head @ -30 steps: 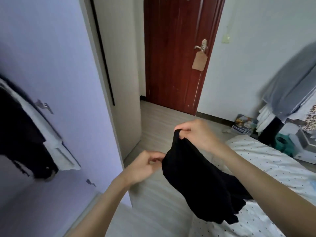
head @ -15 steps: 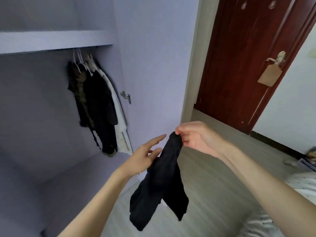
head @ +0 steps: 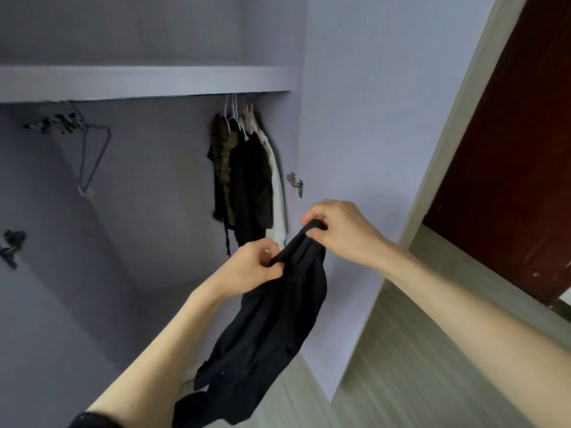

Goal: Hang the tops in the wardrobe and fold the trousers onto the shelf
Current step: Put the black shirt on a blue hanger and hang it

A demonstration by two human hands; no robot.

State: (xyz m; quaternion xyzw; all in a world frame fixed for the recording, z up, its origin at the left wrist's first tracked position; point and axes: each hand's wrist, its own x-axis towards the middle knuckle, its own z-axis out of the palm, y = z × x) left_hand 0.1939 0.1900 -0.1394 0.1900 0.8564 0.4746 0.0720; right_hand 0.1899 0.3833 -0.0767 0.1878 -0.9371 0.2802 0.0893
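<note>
Dim, soft daylight from the right, shadowed wardrobe interior point(head: 129, 186), wide-angle edge bending, slight motion blur.

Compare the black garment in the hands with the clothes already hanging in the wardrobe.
The black garment is held up by the left hand and right hand, bunched and drooping; the hanging clothes sit on hangers under the shelf, falling straight. The held garment is all black; the hanging clothes include black, a brownish piece and a white one. The garment is outside the wardrobe; the others are inside, at its right end. Both are dark fabric in part.
</note>
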